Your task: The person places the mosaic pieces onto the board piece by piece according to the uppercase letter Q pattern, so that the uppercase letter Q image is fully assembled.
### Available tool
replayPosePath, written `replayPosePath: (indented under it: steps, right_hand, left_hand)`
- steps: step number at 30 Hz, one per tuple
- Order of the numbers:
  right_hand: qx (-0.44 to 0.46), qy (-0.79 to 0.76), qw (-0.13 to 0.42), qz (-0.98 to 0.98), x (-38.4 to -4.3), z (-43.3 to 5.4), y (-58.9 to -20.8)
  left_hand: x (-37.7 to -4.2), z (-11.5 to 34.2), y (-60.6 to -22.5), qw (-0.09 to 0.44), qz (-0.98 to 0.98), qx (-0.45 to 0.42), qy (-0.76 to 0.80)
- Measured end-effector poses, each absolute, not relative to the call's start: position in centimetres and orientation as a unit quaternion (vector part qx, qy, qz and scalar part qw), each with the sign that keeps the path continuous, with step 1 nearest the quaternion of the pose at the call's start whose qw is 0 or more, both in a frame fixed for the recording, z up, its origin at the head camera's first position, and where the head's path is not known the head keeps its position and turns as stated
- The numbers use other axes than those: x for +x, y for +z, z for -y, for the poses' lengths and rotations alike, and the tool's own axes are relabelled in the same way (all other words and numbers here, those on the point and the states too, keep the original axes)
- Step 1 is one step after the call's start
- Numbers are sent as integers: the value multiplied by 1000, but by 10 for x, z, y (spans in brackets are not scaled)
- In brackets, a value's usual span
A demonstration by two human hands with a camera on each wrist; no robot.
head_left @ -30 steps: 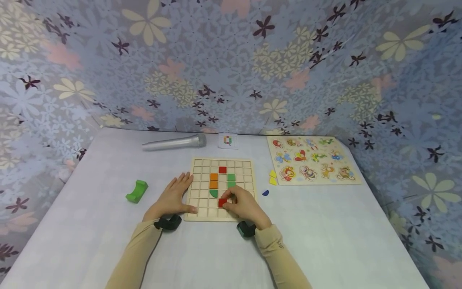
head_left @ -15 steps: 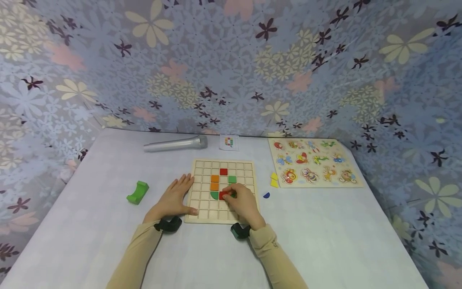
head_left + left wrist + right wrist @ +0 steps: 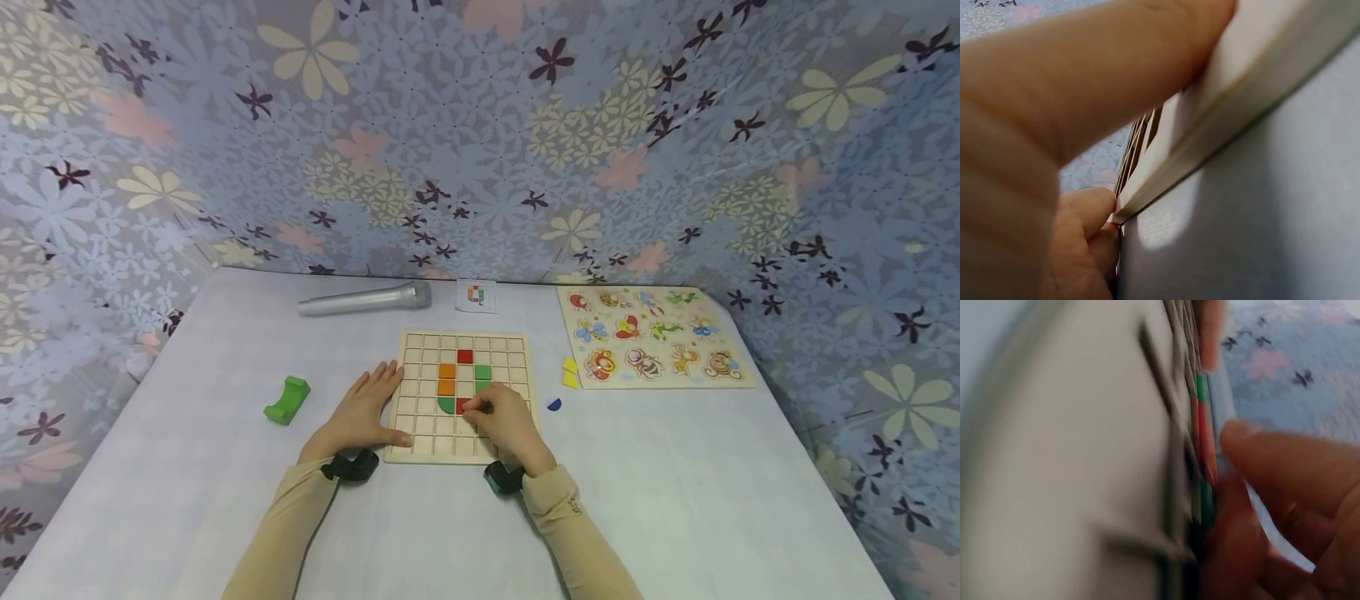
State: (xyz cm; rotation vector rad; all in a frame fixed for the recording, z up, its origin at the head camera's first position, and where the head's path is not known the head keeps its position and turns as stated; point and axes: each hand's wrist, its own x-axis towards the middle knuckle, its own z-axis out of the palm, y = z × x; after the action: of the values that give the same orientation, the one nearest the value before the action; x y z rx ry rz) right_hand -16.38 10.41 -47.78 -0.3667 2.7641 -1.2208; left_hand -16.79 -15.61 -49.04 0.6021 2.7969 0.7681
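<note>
A wooden grid board (image 3: 423, 446) lies flat on the table. On its left side rests my left hand (image 3: 360, 412), fingers extended along the edge and thumb over the lower left corner; the left wrist view shows this thumb (image 3: 1116, 69) lying across the board. My right hand (image 3: 510, 425) has thumb and fingertips curled together at a red square tile (image 3: 461, 406), which sits in a cell beside a green quarter-round tile (image 3: 446, 406). Two orange tiles (image 3: 447, 379), another red tile (image 3: 465, 357) and green tiles (image 3: 483, 372) sit higher up. The right hand hides some cells.
Behind the board lie a silver microphone (image 3: 367, 300) and a small pattern card (image 3: 477, 295). A picture puzzle board (image 3: 652, 342) is at the right, beside yellow pieces (image 3: 570, 374) and a blue half-round piece (image 3: 554, 405). A green curved block (image 3: 288, 401) lies at the left.
My right hand has moved the lower red tile up one row, into the cell beside the green quarter-round tile. The left hand has stayed on the board's edge.
</note>
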Motion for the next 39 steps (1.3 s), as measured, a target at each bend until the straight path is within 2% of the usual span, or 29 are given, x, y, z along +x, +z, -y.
replayPosePath:
  steps: [3,6,11,14,17,25,34,39]
  right_hand:
    - [-120,-470,90,-870,-167,-118,-478]
    - [-80,-548,100,-827,-174,-136,-478]
    - [52,-621,40,-781,-185,-172,-478]
    - [127,-602,-3,-788,-188,-197,-479]
    - [164,-573,-11,-803,-190,-215,-481]
    - [119,-529,19,-840,-193,-221,-491]
    - [82,-479,-39,-873,-189,-205,-496]
    - [72,-435,-51,-896,-191,-201,-495]
  left_hand:
    - [-168,156,-491,91,-942,201,254]
    - [-168,156,-492,92,-943,203,247]
    - [-168,155,-492,93,-943,205,246]
    - [-169,156,-491,91,-943,203,248]
    - [-169,156,-491,90,-943,204,246]
    - [-168,155,-490,92,-944,200,247]
    - [-167,154,-490,94,-942,200,252]
    - [-166,153,-491,97,-943,192,254]
